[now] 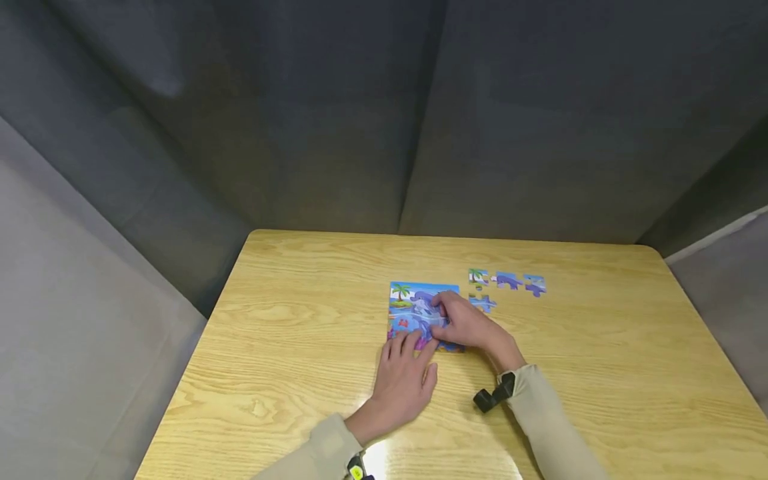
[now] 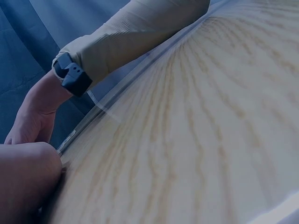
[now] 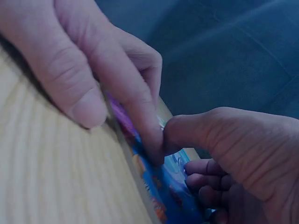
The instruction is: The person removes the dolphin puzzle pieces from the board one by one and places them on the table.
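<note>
A partly built jigsaw puzzle (image 1: pixel 414 308) with a sea and palm picture lies flat in the middle of the wooden table (image 1: pixel 288 313). My left hand (image 1: pixel 405 380) lies flat, its straight fingers (image 3: pixel 135 107) pressing the puzzle's near edge (image 3: pixel 161 191). My right hand (image 1: pixel 471 325) covers the puzzle's right part. Its thumb and curled fingers (image 3: pixel 201 172) pinch at a piece there, which is mostly hidden. The thumb meets a left fingertip. Several loose pieces (image 1: pixel 507 281) lie in a row behind and to the right, one more (image 1: pixel 482 303) just beyond my right hand.
Grey curtain walls close in the table on the far side and both sides. A black camera strap (image 1: pixel 493 395) sits on my right wrist (image 2: pixel 70 77). Bare wood (image 2: pixel 196 140) stretches to the left and to the near side.
</note>
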